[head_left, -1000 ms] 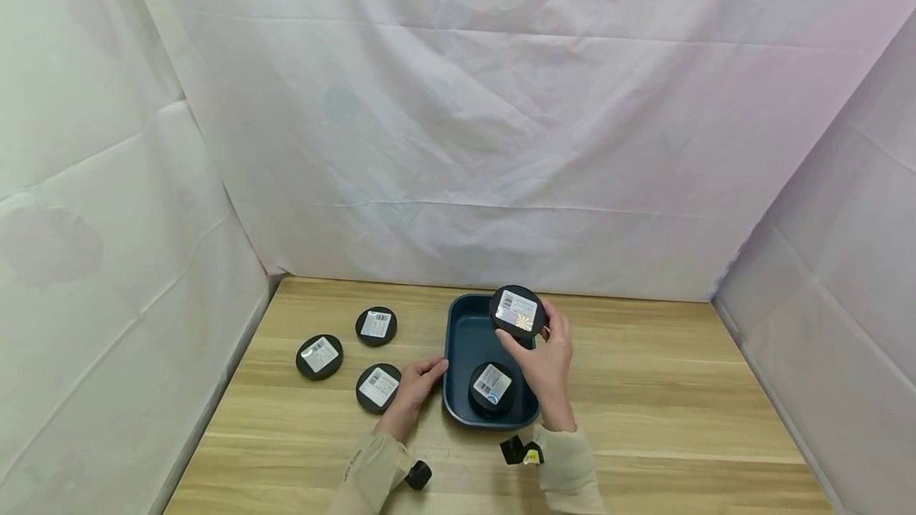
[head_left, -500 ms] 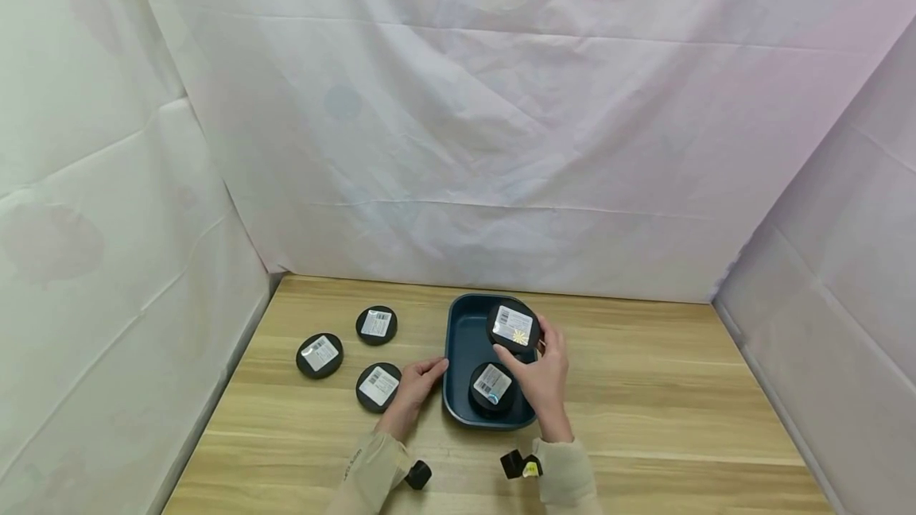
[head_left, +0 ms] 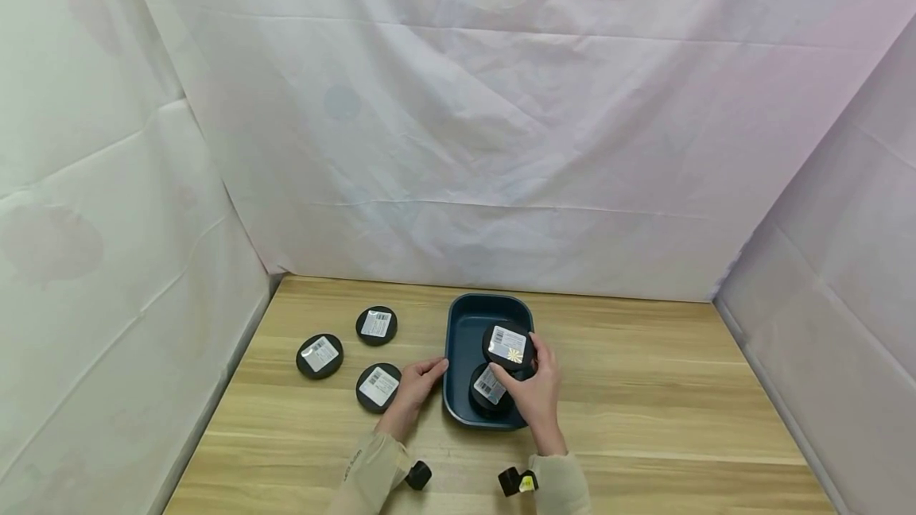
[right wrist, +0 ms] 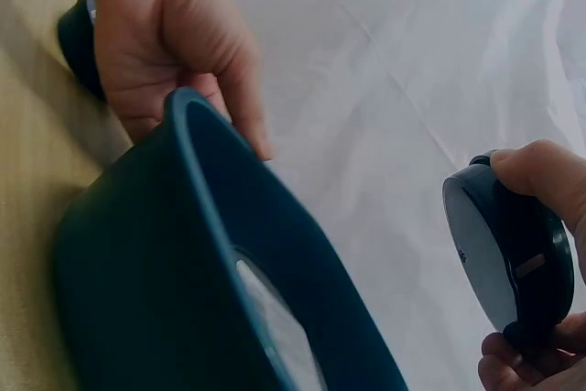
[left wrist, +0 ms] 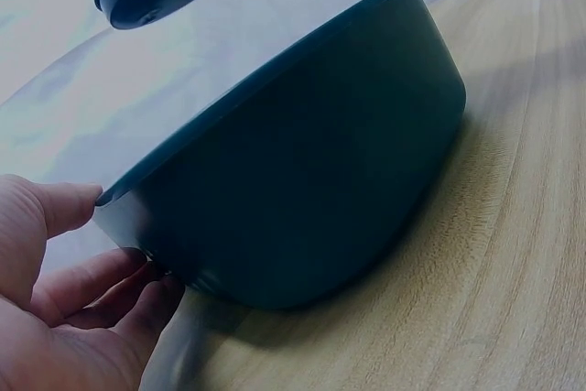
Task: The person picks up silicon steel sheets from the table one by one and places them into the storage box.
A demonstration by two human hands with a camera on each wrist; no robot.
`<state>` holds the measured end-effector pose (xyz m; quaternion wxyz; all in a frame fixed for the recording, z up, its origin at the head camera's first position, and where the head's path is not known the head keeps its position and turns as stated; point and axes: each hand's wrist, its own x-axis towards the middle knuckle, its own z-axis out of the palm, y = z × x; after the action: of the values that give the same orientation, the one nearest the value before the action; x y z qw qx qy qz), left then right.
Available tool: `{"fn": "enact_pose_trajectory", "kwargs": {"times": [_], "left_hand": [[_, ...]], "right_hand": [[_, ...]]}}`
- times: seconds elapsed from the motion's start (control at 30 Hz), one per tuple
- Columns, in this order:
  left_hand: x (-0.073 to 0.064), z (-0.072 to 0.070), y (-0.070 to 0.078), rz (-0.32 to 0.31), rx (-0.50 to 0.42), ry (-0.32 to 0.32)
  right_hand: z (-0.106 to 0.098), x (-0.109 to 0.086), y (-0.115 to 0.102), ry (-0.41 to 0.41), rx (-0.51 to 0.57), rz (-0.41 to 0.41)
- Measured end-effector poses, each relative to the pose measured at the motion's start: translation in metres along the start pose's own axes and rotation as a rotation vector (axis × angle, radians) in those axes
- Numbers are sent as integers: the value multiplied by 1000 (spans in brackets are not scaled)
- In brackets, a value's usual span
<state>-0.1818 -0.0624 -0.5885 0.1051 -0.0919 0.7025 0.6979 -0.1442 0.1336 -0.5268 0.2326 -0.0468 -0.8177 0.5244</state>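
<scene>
A dark blue rectangular bin (head_left: 458, 376) with rounded corners stands on the table. My left hand (head_left: 413, 390) holds its left side, thumb at the rim (left wrist: 265, 66) and curled fingers against the outer wall. Between thumb and fingers, my right hand (head_left: 540, 396) grips a round black case (head_left: 508, 346) with a white barcode label. The right wrist view shows this case (right wrist: 508, 254) tilted, above the bin. Inside the bin, a similar labelled case (head_left: 489, 388) is partly covered by the right thumb and the held case.
Three more black cases lie label-up left of the bin: a back one (head_left: 376, 326), a left one (head_left: 320, 356) and a near one (head_left: 378, 387) beside the left hand. White cloth (head_left: 472, 133) hangs behind the wooden table (head_left: 665, 396) and at both sides.
My right hand has moved the held case toward me and slightly left, so it now overlaps the case in the bin in the head view. My left hand has stayed put.
</scene>
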Motion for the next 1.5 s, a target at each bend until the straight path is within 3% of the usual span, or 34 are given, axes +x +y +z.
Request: {"fn": "enact_pose_trajectory", "kwargs": {"times": [0.3,0.53,0.83,1.03,1.3,1.5], "left_hand": [[-4,0,4,8,-7,-10],[-24,2,31,27,4,-11],[-30,4,36,15,5,2],[-25,3,32,19,10,0],[-2,1,4,-1,-4,-3],[1,1,-1,-6,-11,-2]], "right_hand": [[3,-10,9,-38,-78,19],[6,-15,17,-76,-133,27],[7,-20,21,-144,-215,52],[8,-22,23,-194,-258,84],[7,-22,22,-243,-309,88],[6,-23,18,-277,-365,79]]}}
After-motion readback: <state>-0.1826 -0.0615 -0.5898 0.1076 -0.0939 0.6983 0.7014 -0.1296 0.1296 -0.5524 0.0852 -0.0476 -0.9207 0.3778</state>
